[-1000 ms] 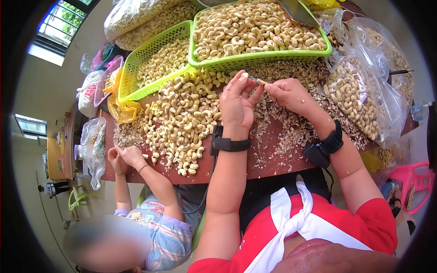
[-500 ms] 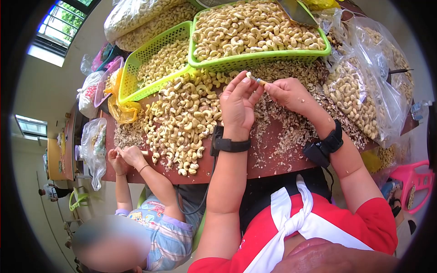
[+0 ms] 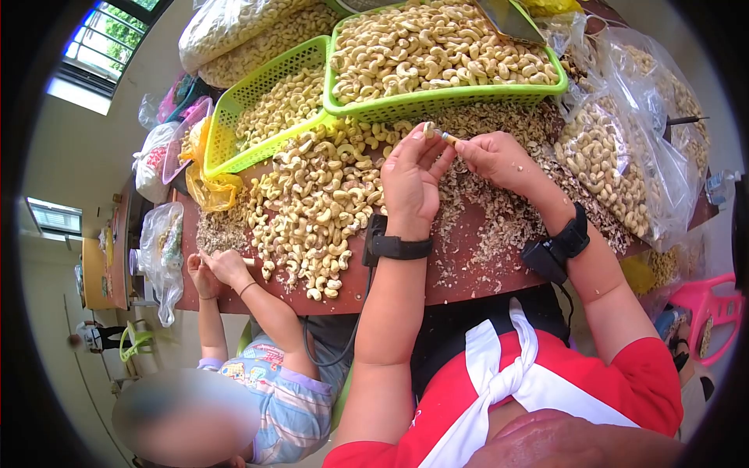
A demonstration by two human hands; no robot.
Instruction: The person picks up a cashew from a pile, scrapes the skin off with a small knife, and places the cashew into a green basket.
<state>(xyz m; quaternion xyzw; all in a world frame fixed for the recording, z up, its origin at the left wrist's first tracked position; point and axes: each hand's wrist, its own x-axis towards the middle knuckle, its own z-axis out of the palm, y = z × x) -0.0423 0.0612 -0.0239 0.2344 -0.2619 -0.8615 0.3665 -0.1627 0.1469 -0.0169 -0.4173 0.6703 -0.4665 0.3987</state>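
Note:
My left hand [image 3: 412, 186] is raised over the table, palm turned up, with a cashew [image 3: 429, 129] pinched at its fingertips. My right hand [image 3: 499, 162] grips the short wooden-looking handle of a small knife [image 3: 448, 138], whose tip meets the cashew; the blade itself is mostly hidden. Below and left of my hands spreads a heap of cashews [image 3: 312, 207], some with brown skin patches. Under my right hand lie many brown skin flakes [image 3: 499, 222].
Behind stand a large green basket [image 3: 445, 97] and a smaller yellow-green basket [image 3: 269, 152], both holding cashews. Clear bags of cashews [image 3: 605, 168] sit at the right. On my left, a co-worker's hands [image 3: 218, 269] work at the table edge [image 3: 374, 304]. A pink stool [image 3: 706, 312] stands at the right.
My left hand has shifted slightly to the right, and the cashew at its fingertips shows a different side. My right hand stays nearly in place. The co-worker's head has moved slightly left.

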